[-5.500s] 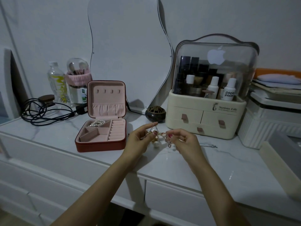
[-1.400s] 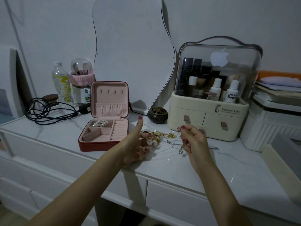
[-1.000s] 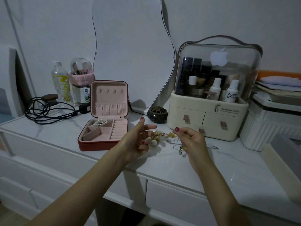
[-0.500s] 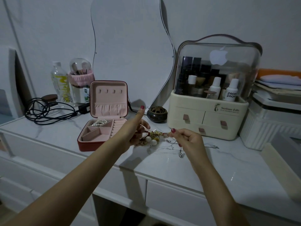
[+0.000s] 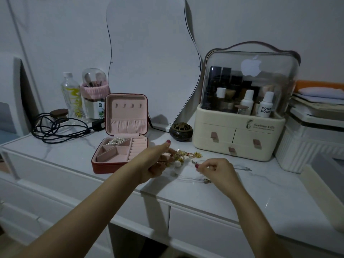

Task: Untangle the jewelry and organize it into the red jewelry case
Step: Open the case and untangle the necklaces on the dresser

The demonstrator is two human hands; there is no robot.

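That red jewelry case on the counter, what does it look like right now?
The red jewelry case is square, red outside and lined in soft-looking pink. It lies open on the marble counter, lid upright with four small hooks and a gathered pocket. The base has angled compartments and ring rolls; a pearly piece lies in the back compartment. Neither hand touches it.

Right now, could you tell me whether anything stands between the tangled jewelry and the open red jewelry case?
Only the left hand, which holds the tangled jewelry, lies between it and the red jewelry case. No other object shows on that stretch of tabletop, and the case lid stands open.
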